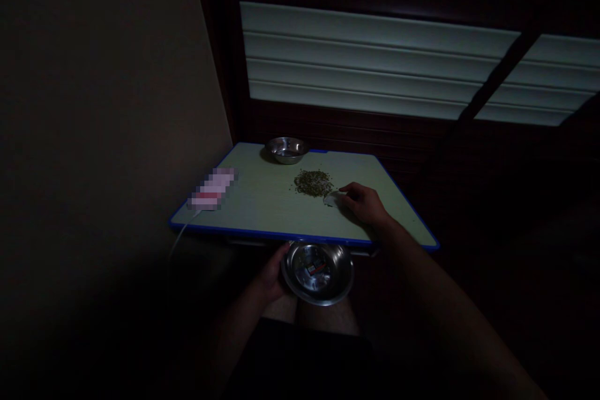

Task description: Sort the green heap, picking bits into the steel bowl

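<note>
My left hand grips the left side of a shiny metal bowl, held just below the table's front edge and above my legs. A label or reflection with a red patch shows inside the bowl. My right hand is closed on a small pale, thin piece, perhaps a card or scraper; its kind is too dark to tell. This piece touches the lower right edge of a pile of small green and whitish grains, which look like mung beans mixed with something paler.
The pile lies on a pale table with a blue rim. A second metal bowl stands at the back edge. On the left lies a blurred pink object with a white cable. A wall rises at left; slatted panels stand behind.
</note>
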`<control>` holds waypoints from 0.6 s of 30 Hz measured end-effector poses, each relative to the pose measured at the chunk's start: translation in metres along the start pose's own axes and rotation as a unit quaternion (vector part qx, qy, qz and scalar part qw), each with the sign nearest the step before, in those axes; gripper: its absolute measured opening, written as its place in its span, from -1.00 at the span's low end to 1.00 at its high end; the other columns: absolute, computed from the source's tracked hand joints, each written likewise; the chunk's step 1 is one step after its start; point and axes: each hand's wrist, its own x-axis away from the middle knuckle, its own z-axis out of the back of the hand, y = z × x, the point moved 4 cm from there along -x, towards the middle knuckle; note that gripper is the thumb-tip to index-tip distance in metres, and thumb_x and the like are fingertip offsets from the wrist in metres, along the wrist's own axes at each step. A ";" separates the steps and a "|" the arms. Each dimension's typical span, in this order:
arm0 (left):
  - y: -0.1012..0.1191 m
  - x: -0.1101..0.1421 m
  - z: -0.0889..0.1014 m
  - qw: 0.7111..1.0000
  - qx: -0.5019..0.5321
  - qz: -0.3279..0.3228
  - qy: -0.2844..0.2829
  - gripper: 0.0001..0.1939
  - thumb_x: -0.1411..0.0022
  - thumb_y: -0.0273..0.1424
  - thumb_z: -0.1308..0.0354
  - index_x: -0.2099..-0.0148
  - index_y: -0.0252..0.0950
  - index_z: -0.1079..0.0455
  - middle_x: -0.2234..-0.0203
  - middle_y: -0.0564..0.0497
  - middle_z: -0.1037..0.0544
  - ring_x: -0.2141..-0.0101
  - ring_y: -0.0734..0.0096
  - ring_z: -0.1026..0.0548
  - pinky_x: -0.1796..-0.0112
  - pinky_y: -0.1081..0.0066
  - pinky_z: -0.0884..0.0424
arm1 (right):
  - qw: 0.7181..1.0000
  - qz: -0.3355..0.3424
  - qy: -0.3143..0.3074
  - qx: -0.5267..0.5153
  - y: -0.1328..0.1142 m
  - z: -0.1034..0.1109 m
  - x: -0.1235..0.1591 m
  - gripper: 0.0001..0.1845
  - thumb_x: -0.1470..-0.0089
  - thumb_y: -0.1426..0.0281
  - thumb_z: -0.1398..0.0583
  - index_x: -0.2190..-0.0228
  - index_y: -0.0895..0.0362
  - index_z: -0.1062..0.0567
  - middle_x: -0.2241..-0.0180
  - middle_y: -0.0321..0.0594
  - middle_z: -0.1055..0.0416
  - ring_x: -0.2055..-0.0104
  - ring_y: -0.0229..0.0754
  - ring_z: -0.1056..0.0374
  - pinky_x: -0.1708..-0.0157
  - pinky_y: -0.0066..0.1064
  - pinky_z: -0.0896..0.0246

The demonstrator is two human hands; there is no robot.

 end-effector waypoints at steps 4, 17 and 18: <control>0.000 0.001 0.000 1.000 -0.003 0.005 0.023 -0.70 -0.26 -0.27 -0.12 0.19 -0.41 -0.53 0.36 -0.13 -0.67 0.21 0.14 -0.59 -0.04 0.17 -0.33 | 1.000 -0.005 -0.024 0.001 -0.005 0.000 -0.001 -0.75 0.04 0.31 -0.25 0.28 0.14 -0.56 0.50 -0.26 -0.47 0.47 -0.25 -0.29 0.43 -0.42 -0.15; 0.000 -0.002 0.005 1.000 -0.005 -0.002 0.026 -0.72 -0.22 -0.27 -0.18 0.19 -0.40 -0.53 0.36 -0.13 -0.67 0.25 0.16 -0.60 0.05 0.20 -0.40 | 0.997 -0.006 -0.072 0.007 -0.014 -0.007 0.002 -0.77 0.09 0.43 -0.25 0.29 0.15 -0.55 0.44 -0.25 -0.51 0.45 -0.26 -0.33 0.43 -0.45 -0.18; 0.000 -0.002 0.006 1.000 -0.004 0.000 0.029 -0.71 -0.22 -0.26 -0.17 0.18 -0.40 -0.52 0.36 -0.13 -0.67 0.25 0.16 -0.60 0.05 0.20 -0.40 | 0.997 -0.010 -0.079 0.002 -0.014 -0.008 0.003 -0.77 0.09 0.43 -0.24 0.29 0.15 -0.55 0.44 -0.25 -0.52 0.45 -0.26 -0.33 0.43 -0.46 -0.18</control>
